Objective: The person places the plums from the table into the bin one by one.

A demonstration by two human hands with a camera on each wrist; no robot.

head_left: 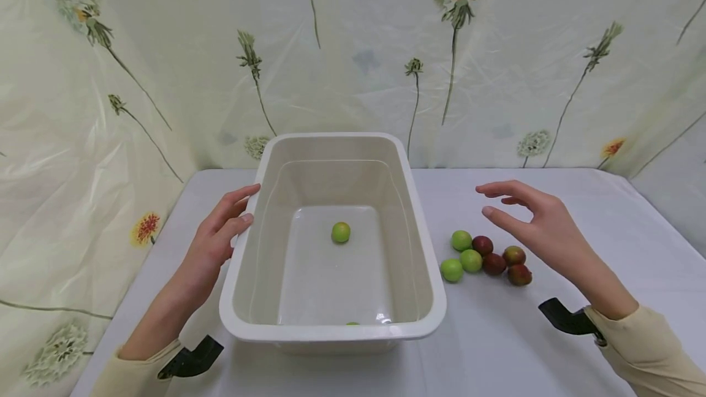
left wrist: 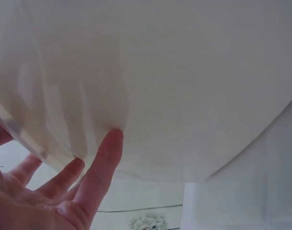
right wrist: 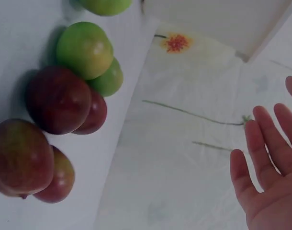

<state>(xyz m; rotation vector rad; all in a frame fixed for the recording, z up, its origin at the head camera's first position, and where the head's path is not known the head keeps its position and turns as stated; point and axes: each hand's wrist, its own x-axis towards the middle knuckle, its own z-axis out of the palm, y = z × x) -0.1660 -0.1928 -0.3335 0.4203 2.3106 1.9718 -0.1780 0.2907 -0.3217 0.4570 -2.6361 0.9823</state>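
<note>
Two bare hands flank a white rectangular plastic tub [head_left: 427,274] that stands on the counter [head_left: 551,348], which is covered in white cloth. The left hand [head_left: 217,241] rests against the tub's left wall, its fingers [left wrist: 105,160] nearly straight and spread, their tips touching the outside of the plastic just under the rim; they curl round nothing. The right hand [head_left: 537,222] hovers above the counter to the right of the tub, palm turned inward, fingers [right wrist: 261,139] loosely spread and relaxed, holding nothing and touching nothing. Just below and left of that hand lies a cluster of small round fruits [head_left: 485,256], three green and four dark red, packed together on the cloth near the tub's right wall. One small green round fruit [head_left: 341,232] lies inside the tub on its floor, near the middle. Another green one [head_left: 353,323] barely shows behind the tub's near rim.
</note>
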